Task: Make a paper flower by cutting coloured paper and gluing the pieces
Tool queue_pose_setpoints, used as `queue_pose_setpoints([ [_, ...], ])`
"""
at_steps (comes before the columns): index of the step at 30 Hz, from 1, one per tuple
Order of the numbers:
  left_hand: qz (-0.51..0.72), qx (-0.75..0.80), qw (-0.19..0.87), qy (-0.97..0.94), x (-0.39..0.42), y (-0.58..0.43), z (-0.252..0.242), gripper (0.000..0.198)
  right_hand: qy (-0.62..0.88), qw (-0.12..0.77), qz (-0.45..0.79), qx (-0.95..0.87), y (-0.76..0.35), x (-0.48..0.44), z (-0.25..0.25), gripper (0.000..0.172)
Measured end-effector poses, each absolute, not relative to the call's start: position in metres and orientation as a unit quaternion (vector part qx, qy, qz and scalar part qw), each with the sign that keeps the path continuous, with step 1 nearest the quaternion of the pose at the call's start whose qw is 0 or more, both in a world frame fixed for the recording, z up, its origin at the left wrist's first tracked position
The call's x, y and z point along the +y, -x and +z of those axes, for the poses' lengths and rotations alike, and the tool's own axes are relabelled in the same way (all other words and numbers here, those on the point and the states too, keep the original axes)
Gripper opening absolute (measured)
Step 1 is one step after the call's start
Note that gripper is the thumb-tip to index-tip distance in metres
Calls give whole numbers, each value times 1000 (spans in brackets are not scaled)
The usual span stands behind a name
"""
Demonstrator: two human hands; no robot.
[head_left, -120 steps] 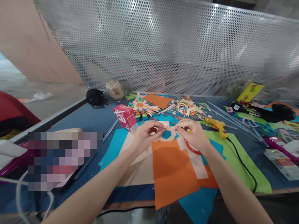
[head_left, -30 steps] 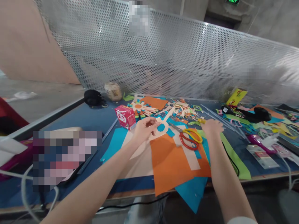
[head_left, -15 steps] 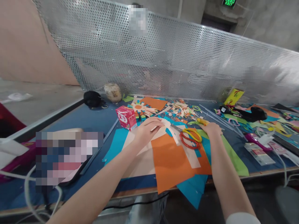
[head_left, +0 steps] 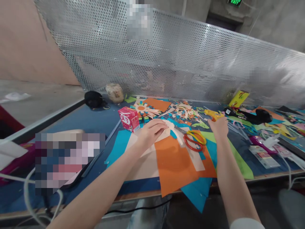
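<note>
My left hand (head_left: 150, 132) rests palm down on a cream paper cut-out (head_left: 169, 126) at the centre of the table, fingers curled over it. My right hand (head_left: 219, 125) is raised a little above the table and grips the yellow glue gun (head_left: 213, 114). Scissors with red and yellow loop handles (head_left: 193, 138) lie between my hands on the orange paper sheet (head_left: 175, 165). Beneath that sheet are cream, teal and green sheets.
A red-and-white carton (head_left: 129, 119) stands left of my left hand. Paper flowers and scraps (head_left: 166, 112) litter the back of the table. A perforated metal screen (head_left: 166, 60) runs behind. More craft items and a black tool (head_left: 258, 116) lie at right.
My right hand let go of the scissors, reached right to the glue gun and lifted it. My left hand lowered the cut-out with the teal centre onto the table and covers it.
</note>
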State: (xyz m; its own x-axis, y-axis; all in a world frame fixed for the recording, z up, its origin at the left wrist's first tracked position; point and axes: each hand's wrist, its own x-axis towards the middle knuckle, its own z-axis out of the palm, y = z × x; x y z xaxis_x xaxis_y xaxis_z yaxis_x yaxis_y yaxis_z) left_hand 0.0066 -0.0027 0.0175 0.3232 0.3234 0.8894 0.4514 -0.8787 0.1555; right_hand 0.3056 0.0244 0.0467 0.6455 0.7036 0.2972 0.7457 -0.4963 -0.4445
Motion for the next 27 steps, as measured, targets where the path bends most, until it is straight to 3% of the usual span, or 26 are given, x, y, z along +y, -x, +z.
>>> queue_pose_setpoints([
  [4, -566, -259, 69, 779, 1, -3, 18, 13, 802, 358, -65, -473, -276, 13, 57, 53],
  [9, -600, -305, 76, 735, 4, 2, 21, 14, 627, 431, -179, -624, -237, 1, 46, 52],
  [18, -599, -308, 43, 738, 6, 2, 21, 14, 456, 427, -283, -728, -227, 0, 37, 41],
  [27, -599, -305, 47, 739, 5, 2, 22, 14, 413, 392, -313, -760, -226, 0, 37, 34],
])
